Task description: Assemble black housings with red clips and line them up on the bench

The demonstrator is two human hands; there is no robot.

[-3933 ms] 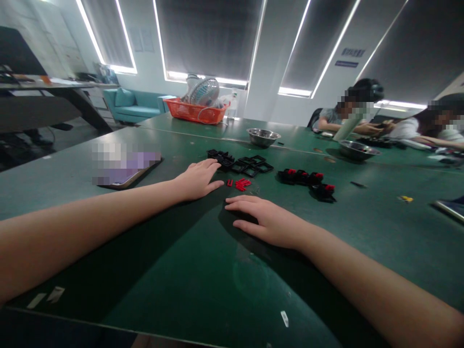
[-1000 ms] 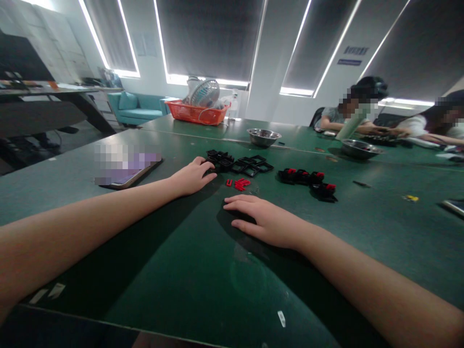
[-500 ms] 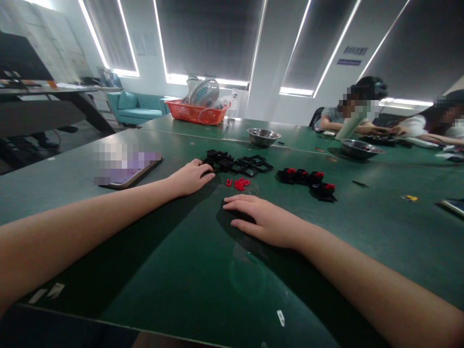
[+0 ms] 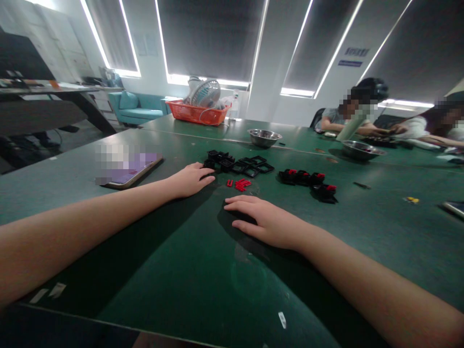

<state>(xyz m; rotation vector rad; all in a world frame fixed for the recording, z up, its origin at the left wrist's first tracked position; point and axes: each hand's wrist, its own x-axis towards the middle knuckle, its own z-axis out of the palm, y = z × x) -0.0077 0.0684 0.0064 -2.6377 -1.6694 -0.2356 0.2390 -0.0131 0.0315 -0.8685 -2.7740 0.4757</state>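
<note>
My left hand (image 4: 191,180) lies on the green table with its fingers stretched out, the tips at the edge of a cluster of black plastic parts (image 4: 226,163). Whether it touches them I cannot tell. Flat black square frames (image 4: 251,169) lie to the right of that cluster. Closer to me is a small heap of red clips (image 4: 242,184), with a single red U-shaped clip (image 4: 229,183) beside it. My right hand (image 4: 259,217) rests nearer to me, palm down, fingers apart, holding nothing. Beyond it, to the right, sits a row of black parts with red pieces fitted (image 4: 302,177).
A phone (image 4: 134,173) lies left of my left arm. Farther back stand a metal bowl (image 4: 264,138), an orange basket (image 4: 197,113) holding a fan, and a second bowl (image 4: 362,151). Two people work at the far right. Small yellow bits (image 4: 412,199) lie on the right.
The view has shifted very slightly. Both hands and the parts on the table stay where they were.
</note>
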